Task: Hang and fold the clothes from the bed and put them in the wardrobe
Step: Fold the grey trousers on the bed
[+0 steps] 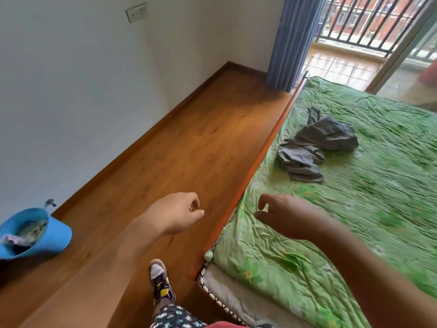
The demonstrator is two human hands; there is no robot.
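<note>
A crumpled grey garment [314, 147] lies on the bed [378, 209], near its left edge, on a green floral sheet. My left hand [177, 213] hangs over the wooden floor beside the bed, fingers loosely curled and holding nothing. My right hand [281, 215] hovers over the near left part of the sheet, fingers loosely curled and empty. Both hands are well short of the garment. No wardrobe is in view.
A strip of wooden floor [177, 138] runs between the white wall and the bed's wooden side rail [264, 150]. A blue bin [35, 233] with scraps stands at the left wall. A blue curtain [293, 41] and balcony door lie beyond the bed. My foot [160, 282] stands at the bed corner.
</note>
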